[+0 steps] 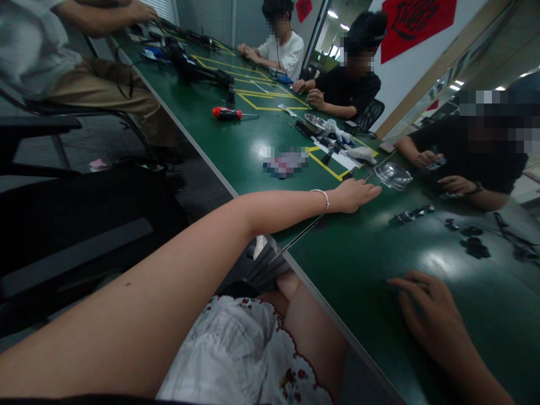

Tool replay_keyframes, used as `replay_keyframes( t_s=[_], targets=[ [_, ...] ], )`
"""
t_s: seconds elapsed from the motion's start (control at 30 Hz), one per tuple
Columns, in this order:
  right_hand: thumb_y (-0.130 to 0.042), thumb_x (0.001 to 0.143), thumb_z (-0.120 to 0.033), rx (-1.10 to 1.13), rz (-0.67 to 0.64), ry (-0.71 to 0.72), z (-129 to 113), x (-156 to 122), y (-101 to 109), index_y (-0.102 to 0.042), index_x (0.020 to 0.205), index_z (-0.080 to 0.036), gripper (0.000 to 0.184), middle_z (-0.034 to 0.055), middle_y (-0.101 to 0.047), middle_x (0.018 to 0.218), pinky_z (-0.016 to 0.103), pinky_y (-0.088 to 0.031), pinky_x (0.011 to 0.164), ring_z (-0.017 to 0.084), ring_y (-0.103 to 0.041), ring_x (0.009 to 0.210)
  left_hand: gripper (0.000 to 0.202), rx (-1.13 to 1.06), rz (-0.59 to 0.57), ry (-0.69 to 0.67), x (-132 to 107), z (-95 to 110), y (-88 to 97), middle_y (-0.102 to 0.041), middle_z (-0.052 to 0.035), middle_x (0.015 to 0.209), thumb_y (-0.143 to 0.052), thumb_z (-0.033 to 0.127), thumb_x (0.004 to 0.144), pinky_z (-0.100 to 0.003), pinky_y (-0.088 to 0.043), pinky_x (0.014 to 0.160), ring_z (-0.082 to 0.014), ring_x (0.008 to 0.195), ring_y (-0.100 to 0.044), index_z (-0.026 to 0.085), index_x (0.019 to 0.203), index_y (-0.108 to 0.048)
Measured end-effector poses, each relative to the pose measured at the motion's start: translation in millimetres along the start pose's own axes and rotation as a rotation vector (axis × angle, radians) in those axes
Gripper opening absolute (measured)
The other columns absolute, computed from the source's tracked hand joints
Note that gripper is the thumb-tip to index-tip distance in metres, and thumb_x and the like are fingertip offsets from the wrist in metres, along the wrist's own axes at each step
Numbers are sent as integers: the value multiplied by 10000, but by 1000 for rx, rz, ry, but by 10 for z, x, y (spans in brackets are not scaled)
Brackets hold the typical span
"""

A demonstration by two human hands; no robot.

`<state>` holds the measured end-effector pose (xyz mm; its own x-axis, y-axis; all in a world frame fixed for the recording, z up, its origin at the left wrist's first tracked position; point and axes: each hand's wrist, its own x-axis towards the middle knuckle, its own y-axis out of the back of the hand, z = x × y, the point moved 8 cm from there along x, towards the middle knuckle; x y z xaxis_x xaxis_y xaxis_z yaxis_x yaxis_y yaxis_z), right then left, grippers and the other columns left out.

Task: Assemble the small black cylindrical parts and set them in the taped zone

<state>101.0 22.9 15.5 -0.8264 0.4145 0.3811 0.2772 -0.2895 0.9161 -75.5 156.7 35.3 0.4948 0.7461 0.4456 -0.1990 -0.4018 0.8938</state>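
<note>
Head cam: L hand [353, 195] has fingers stretched out, nearly tog., aimed right, nothing seen in them; palm side down at the table [350, 275], by the seam [314, 224]. Can't tell if the tips touch. R hand [432, 306], near right, fingers bent, thumb & index tips close tog.; small bluish-dark bit shows there, can't tell if it's pinched.

Clear dish [393, 175] just past L fingertips, to the far right. Black clip [350, 173] just on far side of L hand, nr a corner of yellow tape [327, 166]. Dark strip [411, 214] lies btwn the hands, toward the right; black parts [475, 244] farther right, beyond R hand, too dark to make out. Bracelet [324, 197] on L wrist.

Farther off: gloves [343, 135], metal bowl [317, 122] & white sheet [348, 162] bunched tog. Blurred pack [286, 163] left of them, nearer. Red/blk screwdriver [226, 113] farther left, shaft pointing right. Blk device [181, 62] beyond it.

Co-workers: one far left in tan pants [118, 84], one far in white shirt [292, 59], two on right side in blk shirts [356, 90]. Red sign [415, 25] on far right wall.
</note>
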Motion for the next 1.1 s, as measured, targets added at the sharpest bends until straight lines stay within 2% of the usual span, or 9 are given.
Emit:
replay_keyframes(
  t_s=[0.27, 0.47, 0.57, 0.7, 0.83, 0.93, 1.03, 1.1],
  targets=[
    [-415, 889, -276, 14, 0, 1, 0, 6, 5, -605, 1007, -164, 250, 124, -492, 1006, 401, -465, 717, 249, -527, 867, 413, -74, -4, 36, 8, -25, 6, -576, -160, 1101, -451, 19, 770, -364, -379, 728, -260, 921, -542, 92, 1176, -426],
    [-414, 890, -256, 32, -16, -42, 3, 35, 13, -609, 1019, -165, 251, 128, -488, 1027, 399, -468, 738, 248, -522, 894, 400, -524, -27, 248, 10, -188, -37, -574, -196, 1098, -531, 72, 740, -334, -421, 766, -257, 967, -555, 68, 1117, -397],
    [-407, 890, -215, 34, -11, -75, 0, 67, 54, -596, 1031, -158, 242, 128, -499, 1012, 415, -460, 776, 257, -510, 931, 391, -631, -89, 221, 72, -134, -86, -616, -179, 1042, -571, 82, 711, -320, -442, 774, -230, 938, -583, 88, 1060, -396],
    [-406, 887, -179, 22, 45, -141, 42, 105, 164, -538, 1107, -154, 258, 129, -525, 999, 427, -446, 815, 261, -511, 947, 369, -792, -207, 107, 150, 137, -160, -662, -114, 999, -634, 117, 681, -285, -474, 756, -173, 865, -625, 156, 947, -380],
    [-406, 880, -170, 73, 146, -199, 103, 104, 291, -461, 1183, -134, 310, 137, -535, 1021, 426, -432, 845, 263, -507, 971, 352, -916, -306, -19, 118, 622, -149, -676, -80, 1002, -602, 52, 669, -266, -488, 762, -146, 871, -636, 183, 878, -351],
    [-387, 883, -163, 162, 184, -259, 162, 89, 335, -427, 1206, -133, 327, 127, -527, 1007, 389, -447, 797, 244, -513, 933, 366, -1008, -371, -63, 34, 1003, -89, -663, -70, 1018, -573, 10, 654, -274, -476, 804, -151, 919, -621, 186, 885, -351],
    [-371, 890, -171, 245, 221, -312, 209, 77, 369, -416, 1219, -150, 333, 116, -520, 1011, 375, -447, 786, 235, -508, 928, 384, -969, -388, -87, -42, 1252, -25, -621, -67, 1040, -615, 94, 661, -310, -473, 804, -194, 957, -597, 185, 947, -375],
    [-385, 887, -179, 284, 229, -327, 224, 80, 375, -433, 1204, -157, 322, 112, -520, 1013, 376, -445, 789, 235, -502, 931, 467, -913, -387, -87, -71, 1323, -17, -584, -96, 1059, -661, 196, 656, -348, -469, 813, -238, 987, -582, 171, 1016, -365]
  ],
)
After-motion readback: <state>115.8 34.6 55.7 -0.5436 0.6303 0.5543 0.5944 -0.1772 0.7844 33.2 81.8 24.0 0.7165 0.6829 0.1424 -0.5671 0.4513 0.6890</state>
